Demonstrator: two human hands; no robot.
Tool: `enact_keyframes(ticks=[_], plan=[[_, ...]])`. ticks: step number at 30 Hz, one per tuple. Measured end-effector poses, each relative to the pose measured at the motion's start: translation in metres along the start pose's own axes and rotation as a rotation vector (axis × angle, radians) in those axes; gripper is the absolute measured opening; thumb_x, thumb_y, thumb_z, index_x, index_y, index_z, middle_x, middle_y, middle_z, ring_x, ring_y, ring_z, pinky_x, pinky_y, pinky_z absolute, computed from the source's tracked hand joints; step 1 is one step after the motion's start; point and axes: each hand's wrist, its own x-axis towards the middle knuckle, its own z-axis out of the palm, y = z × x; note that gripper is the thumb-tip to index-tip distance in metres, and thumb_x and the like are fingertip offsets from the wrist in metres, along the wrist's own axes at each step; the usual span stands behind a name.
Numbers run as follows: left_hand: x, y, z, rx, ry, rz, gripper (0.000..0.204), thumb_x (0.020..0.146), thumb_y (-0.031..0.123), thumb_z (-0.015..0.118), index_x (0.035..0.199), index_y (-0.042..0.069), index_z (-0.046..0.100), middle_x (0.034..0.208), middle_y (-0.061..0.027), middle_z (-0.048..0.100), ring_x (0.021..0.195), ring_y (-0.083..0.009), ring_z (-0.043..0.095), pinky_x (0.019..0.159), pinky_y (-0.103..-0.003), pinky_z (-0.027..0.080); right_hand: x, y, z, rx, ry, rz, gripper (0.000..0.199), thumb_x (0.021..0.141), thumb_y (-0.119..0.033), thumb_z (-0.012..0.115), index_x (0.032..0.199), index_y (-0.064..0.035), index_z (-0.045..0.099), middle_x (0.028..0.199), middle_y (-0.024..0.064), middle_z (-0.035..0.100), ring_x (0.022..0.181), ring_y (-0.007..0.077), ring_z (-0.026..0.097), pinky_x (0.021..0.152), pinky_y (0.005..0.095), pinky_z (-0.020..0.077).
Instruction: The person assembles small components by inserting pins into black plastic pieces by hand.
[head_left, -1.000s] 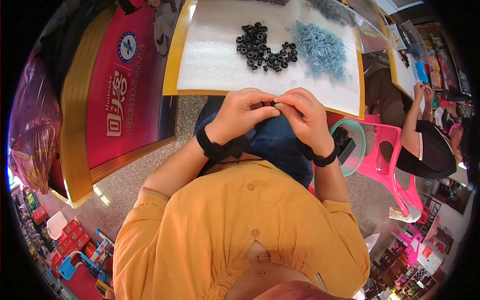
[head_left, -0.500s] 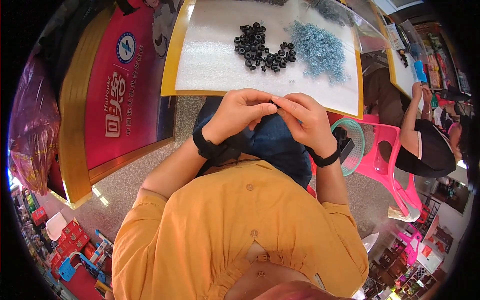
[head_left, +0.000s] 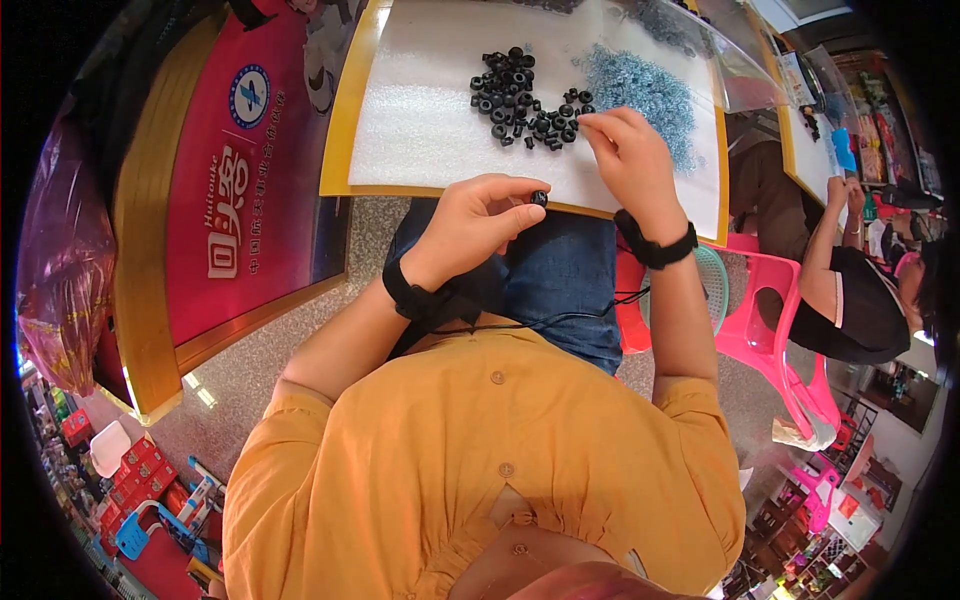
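Observation:
My left hand (head_left: 480, 225) pinches a small round black plastic part (head_left: 540, 198) between thumb and index finger, just off the near edge of the white-topped board (head_left: 420, 140). Over the board, my right hand (head_left: 635, 165) reaches forward with its fingertips pressed together at the right edge of a pile of black plastic parts (head_left: 510, 90). Whether anything sits between those fingertips is too small to make out. To the right of that hand spreads a heap of small clear bluish pieces (head_left: 640, 90), partly hidden behind it. Both wrists wear black bands.
Yellow edging (head_left: 345, 130) frames the board. A pink plastic chair (head_left: 770, 320) and a green basket (head_left: 712, 285) stand to the right. Another person (head_left: 850, 280) sits at a board farther right. A wood-framed pink sign panel (head_left: 240, 190) stands at left.
My right hand has left my left hand and moved forward and right to the black pile. My left hand stays nearly in place, and the black part in it shows more plainly.

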Motion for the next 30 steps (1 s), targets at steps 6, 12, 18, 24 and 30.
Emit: enact_keyframes(ticks=[6,12,18,24,30], plan=[[0.002,-0.001,-0.006,0.089,0.014,0.031,0.029,0.091,0.014,0.071,0.119,0.004,0.068,0.082,0.0027,0.063,0.061,-0.0021,0.052,0.051,-0.018,0.043,0.027,0.006,0.008,-0.177,-0.158,0.047,0.016,0.084,-0.021,0.068,0.092,-0.0083,0.074,0.089,0.0101,0.065,0.085,0.0310,0.065,0.074,0.0404,0.0531],[0.003,0.002,-0.005,0.099,0.045,0.057,0.026,0.088,0.016,0.073,0.112,0.006,0.072,0.081,-0.0001,0.066,0.062,-0.0038,0.056,0.052,-0.022,0.045,0.030,0.006,0.008,-0.264,-0.182,-0.090,0.015,0.083,-0.019,0.068,0.091,-0.0086,0.074,0.087,0.0101,0.065,0.085,0.0306,0.065,0.074,0.0401,0.0531],[-0.002,0.004,-0.006,0.090,0.054,0.084,0.026,0.088,0.015,0.073,0.113,0.007,0.072,0.085,-0.0008,0.066,0.064,-0.0041,0.056,0.053,-0.022,0.046,0.008,-0.010,-0.013,0.478,-0.173,0.266,0.013,0.090,-0.012,0.064,0.100,-0.0054,0.070,0.090,0.0063,0.067,0.074,0.0155,0.060,0.066,0.0275,0.0476],[-0.006,0.010,0.002,0.080,0.015,0.128,0.028,0.091,0.013,0.070,0.118,0.005,0.069,0.090,0.0018,0.063,0.063,-0.0020,0.053,0.051,-0.018,0.042,-0.043,-0.036,-0.007,1.390,-0.052,0.460,0.017,0.098,-0.006,0.058,0.113,0.0006,0.062,0.101,0.0099,0.067,0.069,0.0079,0.049,0.061,0.0216,0.0408],[-0.012,0.013,0.008,0.038,-0.006,0.175,0.029,0.091,0.011,0.069,0.119,0.004,0.068,0.093,-0.0003,0.061,0.063,-0.0038,0.053,0.051,-0.019,0.042,-0.067,-0.055,-0.004,1.562,0.006,0.442,0.018,0.096,-0.008,0.063,0.112,0.0009,0.063,0.096,0.0078,0.066,0.071,0.0091,0.052,0.062,0.0232,0.0420]])
